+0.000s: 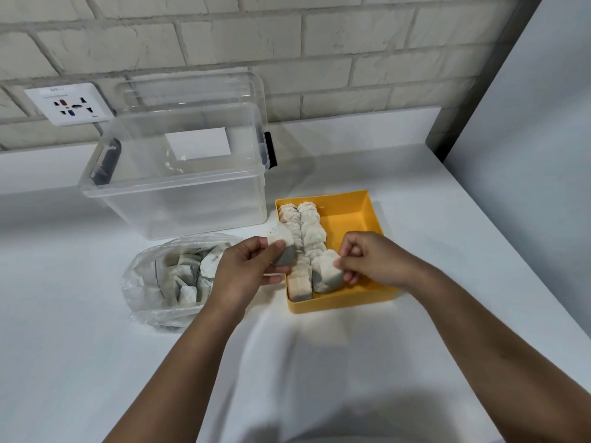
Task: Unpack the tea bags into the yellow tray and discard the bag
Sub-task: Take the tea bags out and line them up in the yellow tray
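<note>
White counter (80, 362) by a brick wall (351, 43): the yellow tray (351, 219) holds two rows of pale squarish tea bags (311, 233) along its left side (right half is bare). Over the tray's left edge the left hand (246, 270) pinches a loose tea bag (281, 247); the right hand (364, 255) pinches a second tea bag (326, 273) at the right row's near end. Just left, a plastic bag (160, 282) holds more.

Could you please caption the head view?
Left hand and right hand each hold a tea bag at the yellow tray.

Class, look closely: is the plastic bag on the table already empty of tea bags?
No, several tea bags show through the clear plastic bag, lying left of the yellow tray.
</note>
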A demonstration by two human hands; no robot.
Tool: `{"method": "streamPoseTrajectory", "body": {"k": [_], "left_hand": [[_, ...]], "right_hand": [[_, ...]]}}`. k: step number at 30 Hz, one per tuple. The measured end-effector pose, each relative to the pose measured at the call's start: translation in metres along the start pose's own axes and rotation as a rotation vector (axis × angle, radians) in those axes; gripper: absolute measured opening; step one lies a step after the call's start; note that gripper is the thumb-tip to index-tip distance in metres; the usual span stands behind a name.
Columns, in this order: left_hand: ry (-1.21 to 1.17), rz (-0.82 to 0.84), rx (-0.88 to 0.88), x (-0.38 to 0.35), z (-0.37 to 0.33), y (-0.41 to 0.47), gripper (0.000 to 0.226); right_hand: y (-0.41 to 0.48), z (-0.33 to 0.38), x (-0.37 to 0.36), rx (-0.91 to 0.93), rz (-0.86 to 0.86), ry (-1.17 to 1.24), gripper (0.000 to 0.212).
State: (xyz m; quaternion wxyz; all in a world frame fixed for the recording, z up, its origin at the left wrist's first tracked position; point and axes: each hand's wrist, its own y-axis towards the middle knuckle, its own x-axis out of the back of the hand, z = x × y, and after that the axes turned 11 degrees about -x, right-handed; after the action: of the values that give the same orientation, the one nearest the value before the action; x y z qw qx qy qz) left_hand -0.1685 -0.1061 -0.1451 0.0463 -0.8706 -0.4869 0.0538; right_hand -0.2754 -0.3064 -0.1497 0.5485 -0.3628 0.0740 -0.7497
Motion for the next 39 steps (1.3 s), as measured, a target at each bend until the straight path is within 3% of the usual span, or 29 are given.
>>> {"method": "streamPoseTrajectory", "body": {"k": [4,7,10,20,25,28,31,39], "left_hand": [[0.01,0.009,0.006,-0.003,0.002,-0.001,0.018],[0.013,0.005,0.006,-0.004,0.003,0.0,0.018],[0.011,-0.002,0.01,-0.003,0.004,0.001,0.018],[0.01,-0.005,0.01,-0.004,0.005,0.003,0.021],[0.011,-0.012,0.012,-0.003,0.005,0.003,0.021],[0.021,-0.007,0.011,-0.003,0.006,0.003,0.019],[0.012,-0.007,0.018,-0.003,0.006,0.003,0.018],[0.113,0.04,-0.025,-0.001,0.005,0.002,0.015]], "right_hand": [[0.008,-0.005,-0.019,-0.089,0.022,0.018,0.018],[0.008,0.0,-0.021,-0.095,-0.005,-0.209,0.037],[0.009,0.002,-0.025,-0.057,-0.054,-0.339,0.036],[0.019,-0.004,-0.031,-0.044,-0.147,-0.195,0.021],[0.019,0.002,-0.028,0.159,-0.216,-0.245,0.041],[0.021,0.004,-0.029,0.211,-0.177,-0.239,0.031],[0.025,0.001,-0.028,0.195,-0.24,-0.245,0.015],[0.021,0.006,-0.022,0.089,-0.359,-0.128,0.023]]}}
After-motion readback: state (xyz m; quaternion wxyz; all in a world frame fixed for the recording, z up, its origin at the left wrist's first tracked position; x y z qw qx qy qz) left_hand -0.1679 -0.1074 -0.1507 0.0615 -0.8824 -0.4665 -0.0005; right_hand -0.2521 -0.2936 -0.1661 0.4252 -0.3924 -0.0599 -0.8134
